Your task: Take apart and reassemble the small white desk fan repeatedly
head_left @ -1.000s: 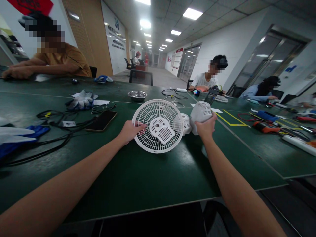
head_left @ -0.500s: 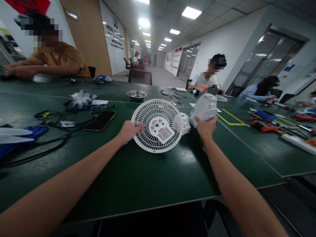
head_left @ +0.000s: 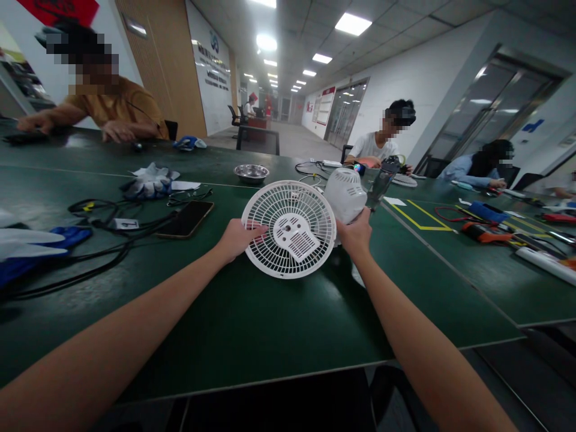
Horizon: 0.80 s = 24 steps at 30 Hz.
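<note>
A round white fan grille [head_left: 258, 207] with a slotted centre plate faces me, tilted up above the green table. My left hand [head_left: 236, 240] grips its left rim, thumb over the ribs. My right hand [head_left: 357, 231] is closed on a white vented plastic housing [head_left: 345, 195] just behind the grille's right edge. Whether housing and grille touch, I cannot tell. Below my right wrist a bit of white [head_left: 359, 276] shows, mostly hidden by the forearm. A dark see-through object [head_left: 384, 180] stands beyond my right hand; its kind is unclear.
Left of me lie a black phone [head_left: 186, 219], black cables [head_left: 112, 240] and work gloves [head_left: 150, 183]. Farther back stands a metal bowl [head_left: 251, 174]. To the right are yellow tape lines [head_left: 420, 227], an orange-black tool [head_left: 483, 233] and a white power strip [head_left: 546, 264]. Several people sit around the table.
My right hand has moved left with the white housing, bringing it behind the grille's right edge. The smaller white part there is now mostly hidden. My left hand and the grille have barely moved.
</note>
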Available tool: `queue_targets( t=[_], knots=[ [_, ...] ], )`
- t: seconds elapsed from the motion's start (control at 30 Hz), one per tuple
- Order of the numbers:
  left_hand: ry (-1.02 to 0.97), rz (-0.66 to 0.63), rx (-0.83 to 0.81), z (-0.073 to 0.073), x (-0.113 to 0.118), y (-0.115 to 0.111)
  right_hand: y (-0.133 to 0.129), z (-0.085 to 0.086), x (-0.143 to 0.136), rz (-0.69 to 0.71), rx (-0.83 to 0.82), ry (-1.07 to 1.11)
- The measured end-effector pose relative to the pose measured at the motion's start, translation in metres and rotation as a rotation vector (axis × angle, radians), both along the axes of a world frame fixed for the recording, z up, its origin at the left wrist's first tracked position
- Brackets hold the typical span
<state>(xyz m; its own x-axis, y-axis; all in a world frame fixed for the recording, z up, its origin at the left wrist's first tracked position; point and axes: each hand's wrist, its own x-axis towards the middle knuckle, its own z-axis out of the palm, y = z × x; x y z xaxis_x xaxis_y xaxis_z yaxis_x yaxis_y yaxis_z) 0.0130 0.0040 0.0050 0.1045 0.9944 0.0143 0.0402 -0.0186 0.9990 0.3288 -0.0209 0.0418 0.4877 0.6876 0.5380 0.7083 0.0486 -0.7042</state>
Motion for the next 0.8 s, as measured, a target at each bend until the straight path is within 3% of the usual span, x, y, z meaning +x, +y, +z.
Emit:
queue_targets(
  t=[0.23, 0.53, 0.7, 0.8],
  knots=[
    [-0.009, -0.012, 0.032, -0.001, 0.000, 0.000, 0.007, -0.007, 0.007, -0.013, 0.022, -0.003],
    [-0.004, -0.019, 0.020, 0.000, 0.000, 0.000, 0.016, -0.001, 0.072, -0.249, 0.031, 0.085],
    [0.027, -0.017, 0.024, 0.000, -0.001, 0.000, 0.020, -0.006, 0.083, -0.233, 0.022, 0.122],
    [0.027, -0.023, 0.022, 0.000, -0.002, -0.001, 0.020, -0.005, 0.082, -0.190, 0.120, 0.065]
  ],
)
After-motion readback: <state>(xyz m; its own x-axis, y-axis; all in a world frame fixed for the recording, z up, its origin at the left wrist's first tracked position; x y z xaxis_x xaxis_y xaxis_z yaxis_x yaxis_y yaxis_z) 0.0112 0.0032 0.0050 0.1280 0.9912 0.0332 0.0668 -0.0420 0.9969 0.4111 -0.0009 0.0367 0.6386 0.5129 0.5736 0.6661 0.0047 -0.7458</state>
